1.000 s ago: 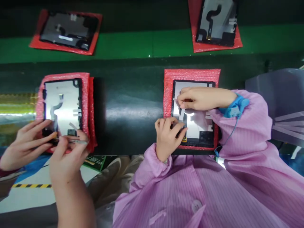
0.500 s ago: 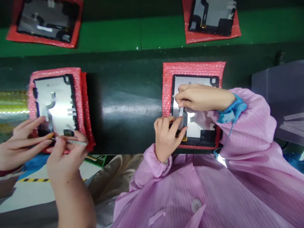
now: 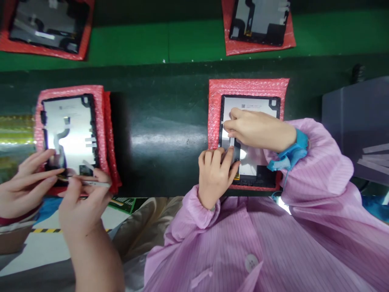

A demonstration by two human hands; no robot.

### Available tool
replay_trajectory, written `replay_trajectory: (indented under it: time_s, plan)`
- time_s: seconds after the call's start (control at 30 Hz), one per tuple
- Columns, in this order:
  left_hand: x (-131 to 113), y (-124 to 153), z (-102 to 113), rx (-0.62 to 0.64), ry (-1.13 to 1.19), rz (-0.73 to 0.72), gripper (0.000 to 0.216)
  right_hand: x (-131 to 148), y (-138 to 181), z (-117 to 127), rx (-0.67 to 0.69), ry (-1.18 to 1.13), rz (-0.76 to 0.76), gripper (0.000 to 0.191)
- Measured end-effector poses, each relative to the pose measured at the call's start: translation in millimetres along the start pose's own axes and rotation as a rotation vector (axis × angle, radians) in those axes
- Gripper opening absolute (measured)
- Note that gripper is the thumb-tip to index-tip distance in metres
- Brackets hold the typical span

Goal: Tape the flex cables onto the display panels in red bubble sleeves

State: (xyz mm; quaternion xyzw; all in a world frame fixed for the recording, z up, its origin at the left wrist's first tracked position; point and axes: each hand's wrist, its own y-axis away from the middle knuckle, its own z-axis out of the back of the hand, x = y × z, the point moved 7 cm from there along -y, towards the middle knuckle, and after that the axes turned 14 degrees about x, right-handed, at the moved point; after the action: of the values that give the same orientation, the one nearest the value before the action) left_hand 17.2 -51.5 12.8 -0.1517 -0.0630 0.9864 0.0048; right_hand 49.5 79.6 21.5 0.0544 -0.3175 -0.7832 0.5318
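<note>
An opened tablet (image 3: 258, 106), silver inside with a black frame, lies on a red bubble-wrap pad (image 3: 247, 87) on the dark belt in front of me. My left hand (image 3: 215, 176) rests on its lower left corner, thumb and forefinger pinched at the lower end of a pale strip (image 3: 232, 142). My right hand (image 3: 257, 129), with a blue wrist strap (image 3: 291, 154) behind it, lies across the tablet's middle. Its fingers are closed on the strip's upper end near the left edge.
At the left a co-worker's hands (image 3: 75, 202) hold metal tweezers (image 3: 91, 183) over another tablet (image 3: 68, 134) on a red pad. Two more tablets on red pads (image 3: 258, 44) lie on the green strip (image 3: 170, 44) behind. A grey box (image 3: 355, 121) stands at the right.
My right hand slid a little down and right on the tablet. My left forefinger moved up onto the strip. The view drifted, so the far pads sit higher and further left.
</note>
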Motion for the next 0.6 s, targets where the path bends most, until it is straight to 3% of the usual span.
replay_trajectory:
  time_s: [0.23, 0.33, 0.43, 0.53, 0.6]
  plan:
    - [-2, -3, -2, 0.028, -0.064, -0.013, 0.036, -6, 11, 4, -0.149, -0.037, -0.177, 0.027]
    - [-7, 1, -1, 0.036, -0.104, -0.024, 0.037, -29, 7, 9, -0.245, -0.138, -0.258, 0.039]
    - [-8, 2, 6, 0.061, -0.091, -0.04, 0.034, -65, 15, 24, -0.487, -0.263, -0.373, 0.025]
    - [17, -25, 20, 0.019, 0.114, 0.001, 0.021, -100, 38, 32, -0.734, -0.432, -0.448, 0.022]
    - [53, -67, 31, -0.095, 0.301, 0.104, 0.025, -117, 55, 30, -0.851, -0.546, -0.46, 0.024]
